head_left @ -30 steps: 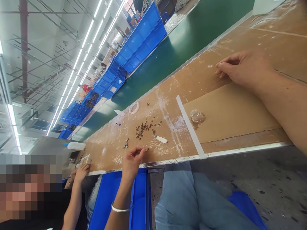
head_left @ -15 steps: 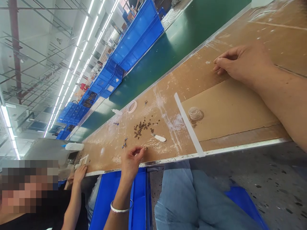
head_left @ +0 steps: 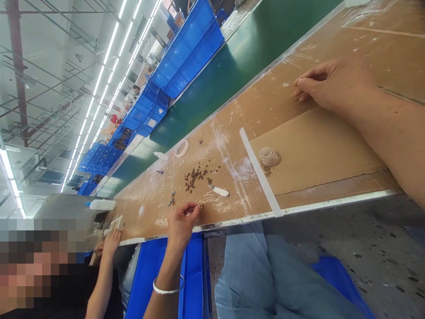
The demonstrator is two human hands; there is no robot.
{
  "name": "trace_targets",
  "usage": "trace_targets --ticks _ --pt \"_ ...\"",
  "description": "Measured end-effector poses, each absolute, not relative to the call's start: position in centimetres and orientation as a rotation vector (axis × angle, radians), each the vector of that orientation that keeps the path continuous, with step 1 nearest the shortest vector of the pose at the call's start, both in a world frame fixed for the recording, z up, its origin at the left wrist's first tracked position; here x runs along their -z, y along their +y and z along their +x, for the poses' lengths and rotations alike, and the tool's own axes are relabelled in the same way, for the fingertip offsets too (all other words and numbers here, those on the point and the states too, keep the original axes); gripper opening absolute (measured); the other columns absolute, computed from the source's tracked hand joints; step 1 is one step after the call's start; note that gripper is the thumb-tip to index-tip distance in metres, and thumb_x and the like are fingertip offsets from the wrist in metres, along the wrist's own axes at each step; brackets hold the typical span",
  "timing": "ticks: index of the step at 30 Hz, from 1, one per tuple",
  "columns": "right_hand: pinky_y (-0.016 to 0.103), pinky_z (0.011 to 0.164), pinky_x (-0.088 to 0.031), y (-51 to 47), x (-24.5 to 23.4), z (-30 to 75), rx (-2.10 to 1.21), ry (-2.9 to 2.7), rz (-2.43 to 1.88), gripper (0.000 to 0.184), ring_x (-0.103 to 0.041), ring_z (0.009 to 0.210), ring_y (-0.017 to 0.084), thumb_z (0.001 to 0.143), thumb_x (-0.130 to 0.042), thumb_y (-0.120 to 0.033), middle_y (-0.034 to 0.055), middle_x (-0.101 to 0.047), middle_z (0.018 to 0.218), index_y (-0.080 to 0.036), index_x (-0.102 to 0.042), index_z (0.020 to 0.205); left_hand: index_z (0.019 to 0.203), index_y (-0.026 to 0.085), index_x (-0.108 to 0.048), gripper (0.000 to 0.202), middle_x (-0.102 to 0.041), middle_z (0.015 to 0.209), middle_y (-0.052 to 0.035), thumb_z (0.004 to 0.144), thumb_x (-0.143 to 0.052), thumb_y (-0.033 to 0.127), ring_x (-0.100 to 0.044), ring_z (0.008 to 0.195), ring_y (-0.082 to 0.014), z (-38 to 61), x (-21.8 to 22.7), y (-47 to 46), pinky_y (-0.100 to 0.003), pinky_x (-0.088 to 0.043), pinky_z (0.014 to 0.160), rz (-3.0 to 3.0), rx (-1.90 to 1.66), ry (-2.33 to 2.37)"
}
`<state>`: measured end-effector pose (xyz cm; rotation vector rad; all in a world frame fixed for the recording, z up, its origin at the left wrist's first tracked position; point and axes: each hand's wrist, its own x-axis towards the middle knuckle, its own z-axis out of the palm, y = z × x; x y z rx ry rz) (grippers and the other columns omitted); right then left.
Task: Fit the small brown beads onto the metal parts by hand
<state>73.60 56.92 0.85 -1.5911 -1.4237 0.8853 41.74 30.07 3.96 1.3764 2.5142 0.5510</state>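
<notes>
My left hand [head_left: 181, 223] is closed in a pinch near the table's front edge, with a small dark metal part [head_left: 201, 206] at its fingertips. Beyond it lies a loose scatter of small brown round parts [head_left: 194, 177]. A white-handled tool [head_left: 219, 191] with a short metal tip rests between that scatter and the front edge. My right hand [head_left: 327, 84] hovers at the upper right over the brown table, thumb and fingers drawn together; anything between them is hidden. A clear plastic cup [head_left: 268, 157] sits on a cardboard sheet [head_left: 318, 146] nearer me than that hand.
A white tape strip [head_left: 260, 173] crosses the table. Farther left are a ring-shaped roll [head_left: 181, 148], a small white bottle [head_left: 161, 155] and blue-and-metal pieces [head_left: 171, 199]. Behind runs a green belt [head_left: 206, 97] with blue crates [head_left: 189, 48]. A co-worker's hand [head_left: 113, 240] works at the left.
The view has shifted slightly. Both my hands keep nearly the same pose and place, and the things on the table have not visibly moved.
</notes>
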Motion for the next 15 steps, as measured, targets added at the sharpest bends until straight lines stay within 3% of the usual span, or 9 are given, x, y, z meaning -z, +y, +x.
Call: trace_targets --ticks 6,15 --pt "0.029 0.079 -0.05 57.0 -0.6 73.5 -0.882 -1.42 -1.562 0.018 -0.065 0.075 0.01 0.089 -0.056 -0.027 0.0017 -0.071 0.083 -0.021 -0.072 0.089 0.072 0.019 -0.074 0.024 -0.071 0.064 -0.0012 0.075 -0.066 0.042 -0.063 0.061 -0.0172 41.9 -4.1 30.3 -0.025 -0.045 0.058 1.429 -0.473 2.543" --pt "0.032 0.078 -0.052 57.7 0.3 73.8 -0.857 -1.423 -1.533 0.02 -0.067 0.076 0.013 0.09 -0.057 -0.028 0.003 -0.072 0.08 -0.018 -0.073 0.087 0.067 0.022 -0.071 0.018 -0.072 0.064 -0.0008 0.078 -0.059 0.03 -0.064 0.061 -0.018 42.9 -5.0 31.4 -0.027 -0.043 0.06 1.736 -0.188 2.528"
